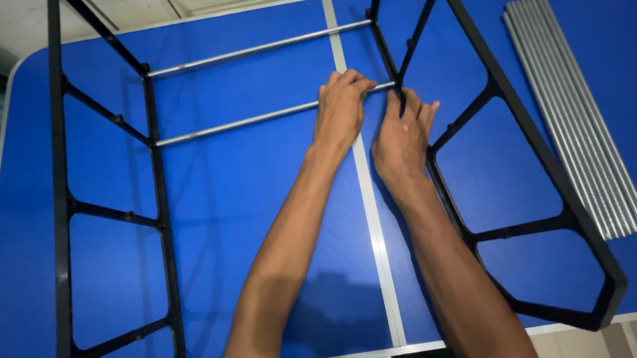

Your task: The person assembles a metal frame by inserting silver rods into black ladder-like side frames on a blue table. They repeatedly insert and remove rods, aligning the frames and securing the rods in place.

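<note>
Both forearms reach over the blue surface point(242, 196) between two upright black side frames: left frame point(155, 160), right frame point(516, 133), both cut off at the picture's edges. Left hand point(340, 113) has its fingers clamped on the nearer silver rod point(232, 124). Right hand point(404, 136) presses the right frame's bar just beside the rod's end, which it hides; a second rod point(260, 48) spans beyond, and spare rods point(577, 115) lie right of that frame.

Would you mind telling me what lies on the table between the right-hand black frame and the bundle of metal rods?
In the head view, nothing lies between the right black side frame and the bundle of metal rods; only bare blue table shows there.
</note>
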